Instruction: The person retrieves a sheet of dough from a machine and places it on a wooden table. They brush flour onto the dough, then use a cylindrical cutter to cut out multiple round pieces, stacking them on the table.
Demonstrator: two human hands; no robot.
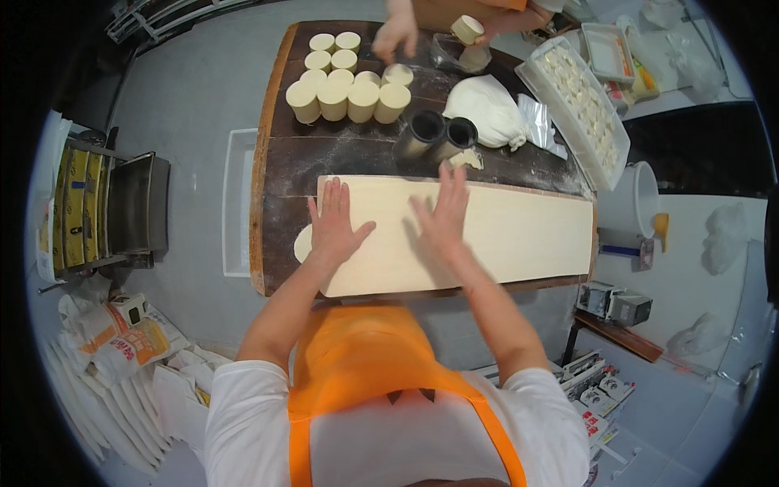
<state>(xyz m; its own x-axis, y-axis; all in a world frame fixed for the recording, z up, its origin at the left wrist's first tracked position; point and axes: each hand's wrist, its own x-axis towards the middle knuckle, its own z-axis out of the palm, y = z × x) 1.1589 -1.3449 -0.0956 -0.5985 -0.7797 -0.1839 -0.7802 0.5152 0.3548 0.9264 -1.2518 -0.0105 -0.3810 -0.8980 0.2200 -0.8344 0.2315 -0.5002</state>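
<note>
A long pale sheet of dough [527, 231] lies across the near half of the dark wooden table [288, 158]. My left hand [334, 221] lies open on the sheet's left part, fingers spread toward the far edge. My right hand [442, 213] is open over the middle of the sheet, slightly blurred, fingertips near its far edge; whether it touches is unclear. A pale rounded piece [304, 242] shows at the sheet's left end. Two dark tubes [426, 130] stand just beyond my right hand, with scraps of dough [471, 158] beside them.
Several pale cylinders [333, 101] stand at back left. A co-worker's hands [393, 32] work at the far edge, one holding a cylinder [467, 29]. A white bundle [483, 109] and a long tray [572, 109] sit at right. A bucket [625, 203] stands right of the table, stacked sacks [105, 381] lower left.
</note>
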